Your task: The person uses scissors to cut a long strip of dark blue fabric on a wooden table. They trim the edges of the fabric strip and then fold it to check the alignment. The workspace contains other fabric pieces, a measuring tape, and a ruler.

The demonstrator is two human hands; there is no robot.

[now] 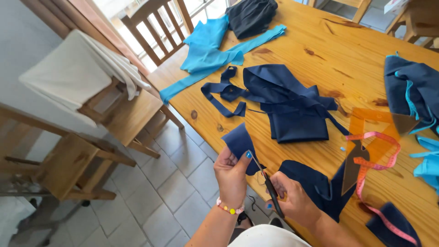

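left hand point(232, 176) pinches navy fabric piece point(240, 142); right hand point(292, 199) grips scissors point(266, 183), handles hidden in fist.

- left hand point(232, 176): raised, palm toward camera, fingers pinched shut, thumb up top
- right hand point(292, 199): lower, just beside the left, fingers curled closed, knuckles up
- both forearms enter from the bottom edge, angled inward
- left wrist: beaded bracelet

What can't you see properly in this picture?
Head view:
- Scissors: handles hidden inside the right hand.
- Navy fabric piece: lower part covered by the left hand.
- Measuring tape: its end runs off the bottom edge.
- Turquoise cloth: cut off by the right edge.
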